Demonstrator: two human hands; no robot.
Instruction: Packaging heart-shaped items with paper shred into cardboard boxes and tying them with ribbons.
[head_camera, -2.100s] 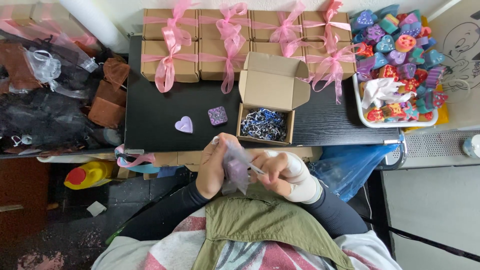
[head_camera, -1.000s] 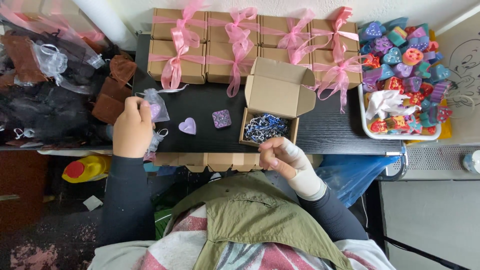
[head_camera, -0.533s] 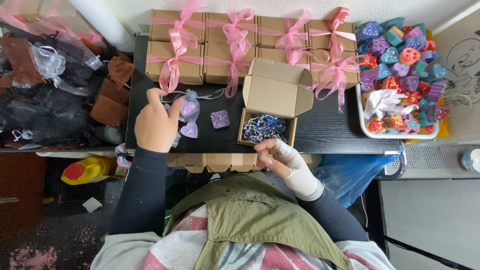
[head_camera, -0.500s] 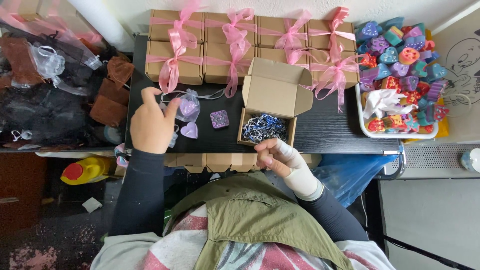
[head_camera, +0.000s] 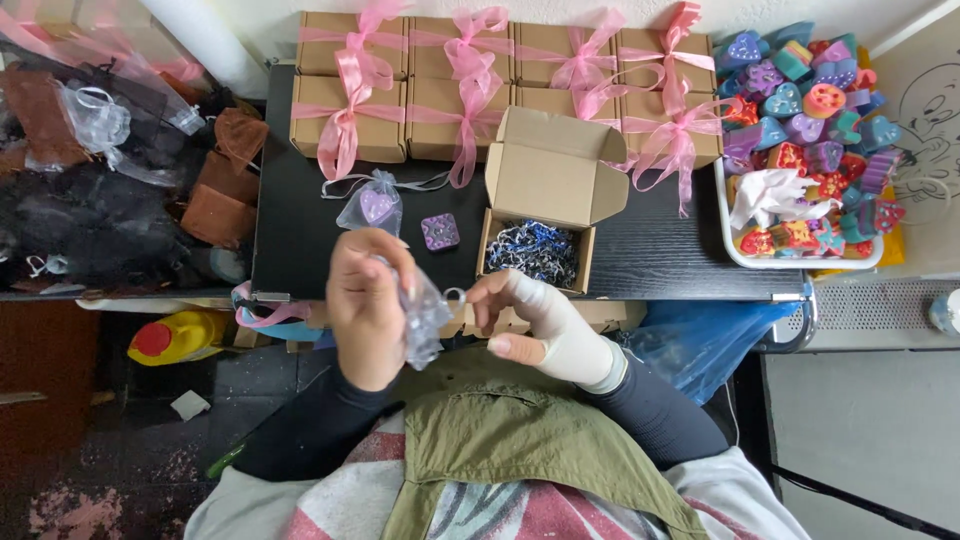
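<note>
Holding a small sheer organza pouch (head_camera: 425, 318) at lower centre of the frame, just below the black table (head_camera: 300, 225) edge. Left hand (head_camera: 368, 305) has fingers closed on the pouch's upper left side; right hand (head_camera: 545, 320) (wrapped in a white bandage or glove) pinches what looks like the drawstring loop at the pouch mouth, other fingers loosely curled.

Handling judgement: very light, limp fabric, no stiffness, likely a bit slippery; it should collapse unless spread at the mouth. Best grip is probably the rim or cord, not the body.

Just above on the table: a filled pouch with a purple heart (head_camera: 372, 207), a purple square piece (head_camera: 440, 232), and an open cardboard box (head_camera: 545, 215) with blue-white shredded filler. Upper frame: ribbon-tied boxes (head_camera: 400, 95) in rows. Upper right: white tray (head_camera: 790, 262) of coloured shaped pieces. Left: pile of spare pouches (head_camera: 100, 170).
</note>
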